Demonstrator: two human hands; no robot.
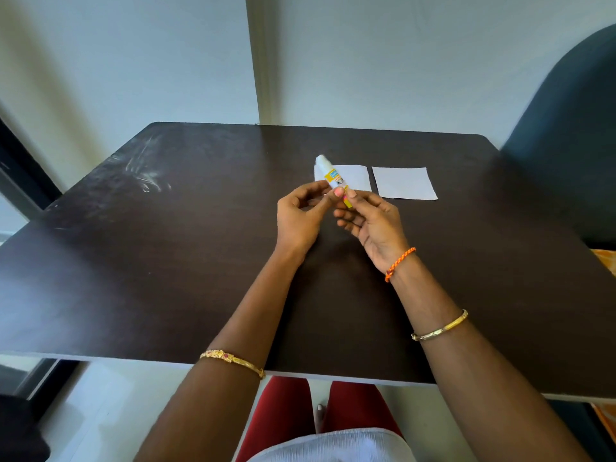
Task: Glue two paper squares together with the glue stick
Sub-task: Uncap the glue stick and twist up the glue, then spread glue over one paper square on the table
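A glue stick (pixel 332 175) with a white cap and a yellow-and-white body is held tilted above the dark table (pixel 166 261), cap end pointing away and to the left. My left hand (pixel 301 216) pinches its lower body with thumb and fingertips. My right hand (pixel 371 221) pinches its yellow bottom end, palm turned up. Two white paper squares lie flat side by side just beyond my hands: the left square (pixel 355 176), partly hidden by the glue stick, and the right square (pixel 404 182), fully in view. A narrow gap separates them.
A dark green chair back (pixel 566 145) stands at the table's right side. A white wall runs along the far edge of the table. Scuff marks (pixel 143 171) show on the table's far left. My legs in red are below the near edge.
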